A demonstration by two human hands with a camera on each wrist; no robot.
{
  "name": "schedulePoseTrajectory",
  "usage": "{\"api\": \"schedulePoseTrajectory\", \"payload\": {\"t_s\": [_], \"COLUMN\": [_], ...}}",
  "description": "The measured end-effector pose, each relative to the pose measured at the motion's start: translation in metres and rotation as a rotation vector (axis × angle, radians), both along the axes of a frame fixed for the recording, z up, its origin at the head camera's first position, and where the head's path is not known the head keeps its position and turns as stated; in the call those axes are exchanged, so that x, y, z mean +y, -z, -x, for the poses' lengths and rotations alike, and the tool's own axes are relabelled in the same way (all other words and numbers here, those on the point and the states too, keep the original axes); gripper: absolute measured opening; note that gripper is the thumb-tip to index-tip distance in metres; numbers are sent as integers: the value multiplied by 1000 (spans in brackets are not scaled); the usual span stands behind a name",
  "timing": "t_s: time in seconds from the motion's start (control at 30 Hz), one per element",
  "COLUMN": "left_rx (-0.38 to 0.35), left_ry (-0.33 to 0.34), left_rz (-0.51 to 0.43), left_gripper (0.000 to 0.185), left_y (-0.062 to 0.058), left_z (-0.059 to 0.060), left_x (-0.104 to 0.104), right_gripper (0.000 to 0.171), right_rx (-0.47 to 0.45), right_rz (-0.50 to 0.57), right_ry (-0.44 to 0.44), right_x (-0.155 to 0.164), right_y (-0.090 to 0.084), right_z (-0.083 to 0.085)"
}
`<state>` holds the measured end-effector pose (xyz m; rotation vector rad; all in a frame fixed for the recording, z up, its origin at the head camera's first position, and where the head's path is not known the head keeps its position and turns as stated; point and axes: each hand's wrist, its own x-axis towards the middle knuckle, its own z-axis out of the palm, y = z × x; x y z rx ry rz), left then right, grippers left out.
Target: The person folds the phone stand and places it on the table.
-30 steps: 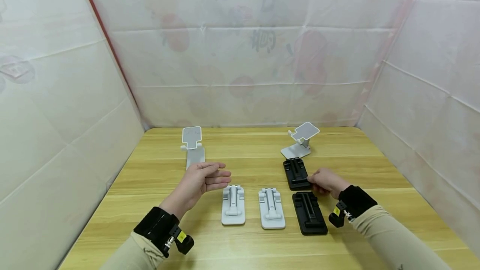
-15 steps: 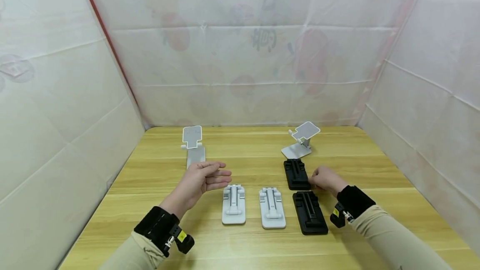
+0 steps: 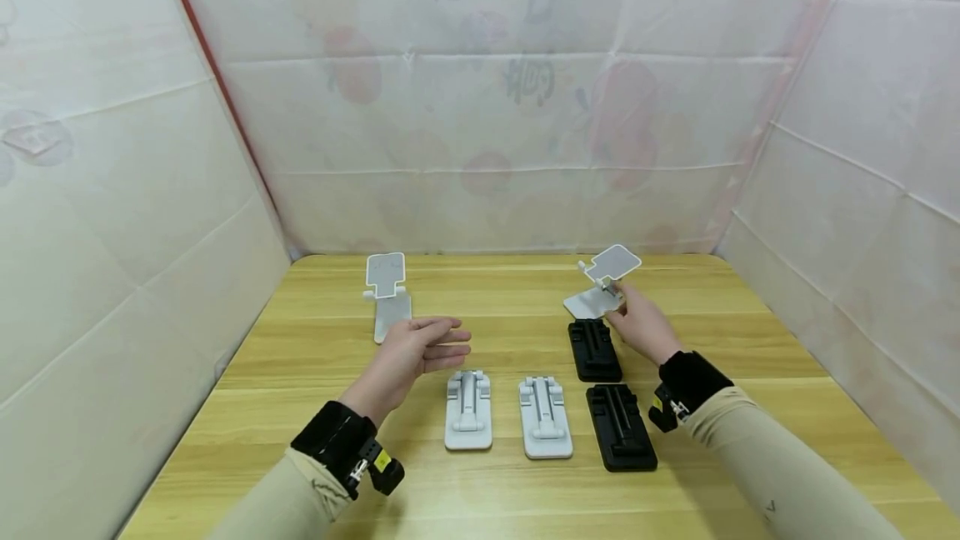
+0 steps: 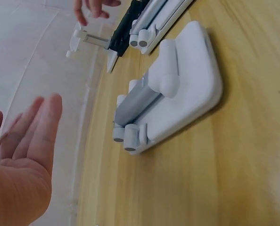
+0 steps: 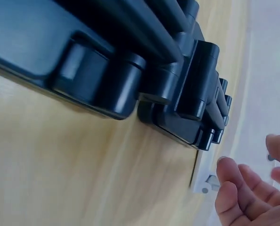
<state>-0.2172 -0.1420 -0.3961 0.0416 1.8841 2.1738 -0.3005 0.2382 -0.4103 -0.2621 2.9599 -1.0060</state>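
White plastic, and light: the unfolded stand point(image 3: 603, 286) at the upper right of the head frame stands on a small base, with its plate raised on a thin arm. Your right hand point(image 3: 637, 325) is at its base, fingers point(image 5: 239, 188) apart and loosely bent, not yet clamped on anything as far as I can tell. If you push the base sideways, the stand could tip or slide toward the back of the wooden surface point(image 3: 495, 490). Your wrist passes over the far black folded stand point(image 3: 594, 349), so you could knock it against the near black one point(image 3: 621, 426).

Your left hand point(image 3: 412, 354) hovers with fingers straight and together, holding nothing.

Count: 2 white unfolded stands, the other point(image 3: 388, 297) at the upper left; 2 white folded stands point(image 3: 468, 409) point(image 3: 544, 416); 2 black folded stands. 6 in all.
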Motion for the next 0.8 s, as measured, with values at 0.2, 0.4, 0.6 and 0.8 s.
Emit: {"api": "schedulePoseTrajectory", "payload": {"t_s": [0.2, 0.4, 0.6, 0.8], "left_rx": [3, 6, -75, -168], "left_ry": [-87, -163, -221, -301], "left_rz": [111, 145, 49, -111], "left_gripper": [45, 59, 70, 83], "left_y": [-6, -14, -11, -2], "left_z": [14, 26, 29, 34], "left_x": [7, 2, -13, -36], "right_gripper": [61, 57, 59, 57], "right_rx": [14, 43, 25, 59], "right_rz": [-25, -56, -46, -54], "right_ry": [-6, -11, -7, -30], "right_x": [-12, -22, -28, -33], "right_y": [-5, -9, -10, -13], "right_z": [10, 14, 14, 12]}}
